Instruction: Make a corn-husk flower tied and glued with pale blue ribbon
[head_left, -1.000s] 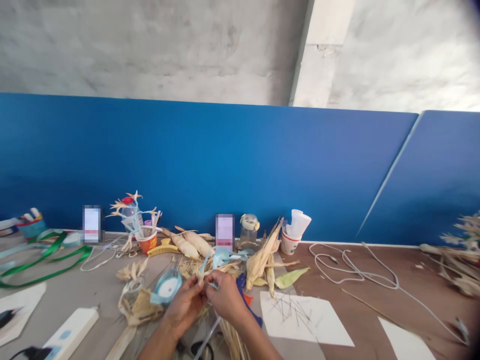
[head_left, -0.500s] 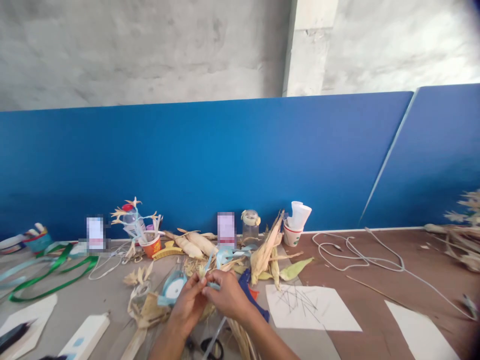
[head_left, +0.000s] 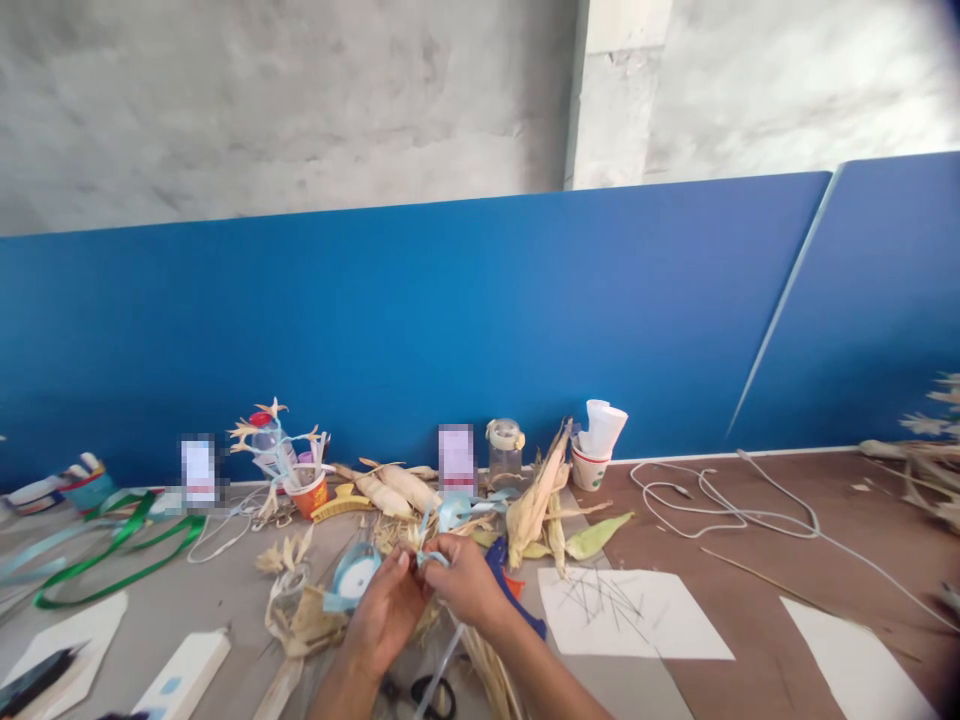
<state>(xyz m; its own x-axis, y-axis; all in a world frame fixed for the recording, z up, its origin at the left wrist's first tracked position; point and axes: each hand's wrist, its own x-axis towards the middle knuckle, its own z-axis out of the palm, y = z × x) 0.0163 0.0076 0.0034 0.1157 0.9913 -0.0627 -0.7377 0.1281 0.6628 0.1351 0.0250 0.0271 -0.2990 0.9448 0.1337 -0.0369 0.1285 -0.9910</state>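
Ribbon (head_left: 435,557) of pale blue colour is held over the near middle part of the counter (head_left: 240,600), between the two hands of the person. The left hand (head_left: 386,608) has its fingers closed together, and just above them shows a pale piece of husk (head_left: 412,538), which they seem to pinch. The right hand (head_left: 466,580) grips the ribbon between thumb and bent finger, close beside the left fingertips. I suppose that the left one gives a steady base, so that the right one can guide the soft strip; whether the strip goes around the husk, I cannot tell, because the fingers hide it.

A roll of blue ribbon (head_left: 352,580) lies just to the left of the left hand, probably for easy reach. Big dry husks (head_left: 534,515) lie to the far right of the hands, perhaps for the same reason. Further right, thin dark sticks (head_left: 600,598) are scattered on a white sheet (head_left: 679,635); I think the pale paper makes such fine things easier to see. At the far side, rolled paper (head_left: 604,425) stands upright in a cup (head_left: 590,468), whose wall seems to support it.
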